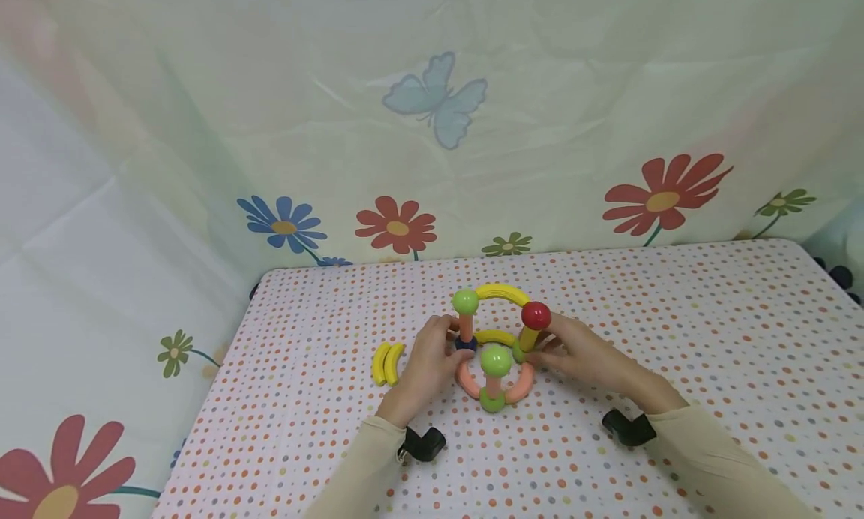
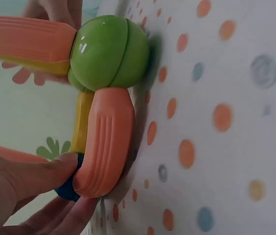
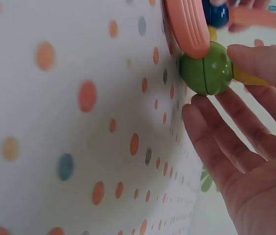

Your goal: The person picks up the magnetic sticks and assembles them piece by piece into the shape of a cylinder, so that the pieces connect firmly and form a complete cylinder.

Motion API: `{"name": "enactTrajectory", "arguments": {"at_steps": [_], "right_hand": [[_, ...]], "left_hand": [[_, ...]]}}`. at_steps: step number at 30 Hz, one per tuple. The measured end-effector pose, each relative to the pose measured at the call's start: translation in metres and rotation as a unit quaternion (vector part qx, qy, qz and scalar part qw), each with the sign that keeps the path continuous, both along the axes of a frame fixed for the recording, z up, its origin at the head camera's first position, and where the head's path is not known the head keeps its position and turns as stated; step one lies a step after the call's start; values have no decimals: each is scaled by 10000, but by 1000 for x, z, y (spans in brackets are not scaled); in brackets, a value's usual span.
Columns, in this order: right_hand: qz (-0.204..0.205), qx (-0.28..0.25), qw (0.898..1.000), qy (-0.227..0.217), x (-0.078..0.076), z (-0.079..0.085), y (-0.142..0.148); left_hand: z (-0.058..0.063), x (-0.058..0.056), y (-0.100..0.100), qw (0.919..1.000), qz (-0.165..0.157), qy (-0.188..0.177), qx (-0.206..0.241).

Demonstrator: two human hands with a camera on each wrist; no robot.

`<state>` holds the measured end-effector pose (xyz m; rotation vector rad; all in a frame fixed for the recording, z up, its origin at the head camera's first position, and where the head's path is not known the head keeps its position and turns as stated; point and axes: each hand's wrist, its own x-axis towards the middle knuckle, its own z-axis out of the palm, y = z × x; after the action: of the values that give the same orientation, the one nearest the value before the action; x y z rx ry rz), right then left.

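A magnetic stick-and-ball toy frame stands upright on the table. Its base ring joins a dark blue ball (image 2: 69,186), a right green ball (image 3: 206,68) and a front green ball (image 2: 106,54) by two pink curved rods (image 2: 106,142) and a yellow one (image 1: 496,337). Three upright sticks carry two light green balls (image 1: 496,360) and a red ball (image 1: 536,315). Behind, a yellow curved rod (image 1: 502,291) spans the left light green ball and the red one. My left hand (image 1: 427,360) pinches the blue ball; my right hand (image 1: 582,352) holds the right green ball between thumb and fingertips.
Two loose yellow curved rods (image 1: 388,364) lie side by side left of my left hand. The dotted tablecloth (image 1: 324,316) covers the table. A flowered curtain (image 1: 540,114) hangs along its back edge. Black wrist cameras (image 1: 425,444) sit on both forearms.
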<state>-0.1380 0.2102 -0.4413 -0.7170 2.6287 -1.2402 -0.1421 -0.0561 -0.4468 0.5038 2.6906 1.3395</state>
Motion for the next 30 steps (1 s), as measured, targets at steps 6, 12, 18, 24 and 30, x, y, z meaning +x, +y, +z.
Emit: {"name": "enactTrajectory", "arguments": {"at_steps": [6,12,18,24,30], "right_hand": [[130,-13,9997,187,16,2,-4],[185,-178,9996,151,31,2,-12],[183,-279,9994,-83,40,0,-20],[249,-273,9993,50,42,0,-17],[1,-88,9983,579,34,21,4]], "left_hand": [[-2,-19,-1,9975,-426,-156,537],[-4,-31,-4,9936,-857,-316,666],[-5,-35,-5,9893,-1027,-598,846],[-5,-35,-5,9902,-1116,-578,603],[-4,-33,-14,9925,-1037,-451,459]]}}
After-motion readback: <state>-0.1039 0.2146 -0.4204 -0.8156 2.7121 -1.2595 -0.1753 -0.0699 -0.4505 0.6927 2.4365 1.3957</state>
